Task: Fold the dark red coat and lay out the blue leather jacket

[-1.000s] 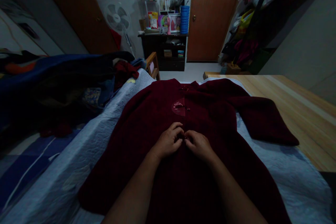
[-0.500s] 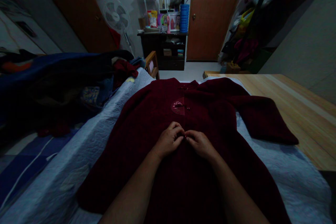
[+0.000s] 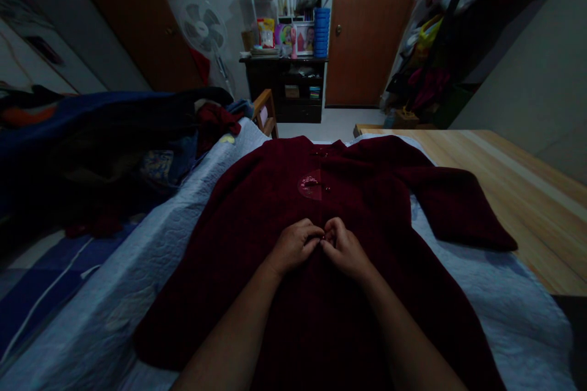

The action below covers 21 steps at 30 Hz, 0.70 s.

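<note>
A dark red coat [image 3: 247, 220] lies spread flat, front side up, with one sleeve stretched out to the right. My left hand [image 3: 295, 247] and my right hand [image 3: 345, 249] meet at its front closure, fingertips almost touching. Between them shows a small shiny red button [image 3: 323, 237]; both hands pinch around it, and the fingers partly hide it. Higher on the closure are a half-round embroidered patch [image 3: 310, 187] and another shiny button fastener [image 3: 327, 189]. One more fastener is near the collar.
Beneath the coat is a light blue quilted cover [image 3: 183, 226]. Piled clothes [image 3: 114, 140] lie to the left, and a wooden board [image 3: 495, 165] extends on the right. At the back stand a fan [image 3: 205, 27], a dark cabinet [image 3: 261, 82] and a wooden door [image 3: 367, 30].
My right hand's fingers have lifted and bent more upright around the button. The left hand stays nearly in place, and the coat has barely moved.
</note>
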Available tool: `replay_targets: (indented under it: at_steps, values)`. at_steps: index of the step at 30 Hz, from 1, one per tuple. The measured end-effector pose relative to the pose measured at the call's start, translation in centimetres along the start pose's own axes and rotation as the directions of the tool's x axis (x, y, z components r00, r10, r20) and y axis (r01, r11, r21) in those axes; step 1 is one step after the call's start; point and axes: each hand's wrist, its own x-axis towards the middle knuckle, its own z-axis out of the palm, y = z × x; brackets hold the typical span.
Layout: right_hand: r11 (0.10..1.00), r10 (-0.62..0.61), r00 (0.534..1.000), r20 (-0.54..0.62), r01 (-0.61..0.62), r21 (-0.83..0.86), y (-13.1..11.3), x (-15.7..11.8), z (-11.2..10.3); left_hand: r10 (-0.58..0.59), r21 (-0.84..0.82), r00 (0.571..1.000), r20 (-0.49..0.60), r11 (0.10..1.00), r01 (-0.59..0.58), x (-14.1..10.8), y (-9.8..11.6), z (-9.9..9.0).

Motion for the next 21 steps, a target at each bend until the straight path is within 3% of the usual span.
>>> replay_targets:
  at_steps: [9,21]
  values:
    - [0.983,-0.015,0.998,-0.067,0.003,-0.182,0.7,0.4,1.6,-0.018,0.028,1.0,-0.024,0.999,0.018,0.1,-0.6,0.5]
    - [0.989,-0.028,0.995,-0.1,0.013,-0.147,0.5,0.5,1.9,-0.041,0.045,0.996,-0.082,0.998,0.044,0.1,-0.7,1.0]
